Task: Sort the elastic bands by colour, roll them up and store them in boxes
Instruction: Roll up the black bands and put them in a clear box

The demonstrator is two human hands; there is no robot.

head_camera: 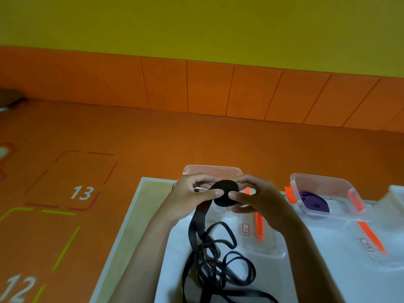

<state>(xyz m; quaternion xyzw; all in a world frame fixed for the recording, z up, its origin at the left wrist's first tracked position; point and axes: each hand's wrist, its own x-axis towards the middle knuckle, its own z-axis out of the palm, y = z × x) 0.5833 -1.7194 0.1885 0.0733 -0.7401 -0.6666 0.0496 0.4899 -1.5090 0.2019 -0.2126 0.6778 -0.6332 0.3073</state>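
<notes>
The black elastic band (197, 219) was soft, flat and light, a limp strap with no stiffness of its own, so it would likely follow any pull and spring loose as soon as tension dropped. Part of it was already wound into a flat, disc-shaped roll (225, 193), held up above the far part of the worktop (148, 193). The unwound length hung from the roll's left side and lay in a loose tangle (218, 265) on the white surface below. The roll looked best held by its two flat faces or across its rim, pressed firmly enough that the coils could not slide out sideways. The tail would want only a light guiding pull, and the crossing loops in the tangle could well snag. Both hands were raised in front of the person, wrists bent inward, meeting at the roll. The left hand (190, 193) pinched it from the left, thumb on the near face and fingers curled behind. The right hand (258, 197) pinched it from the right in the same way, its thumb tip close to the left thumb. Behind the hands stood an open clear box (212, 168), and to the right a second box (323, 178) held a purple roll (314, 204).
</notes>
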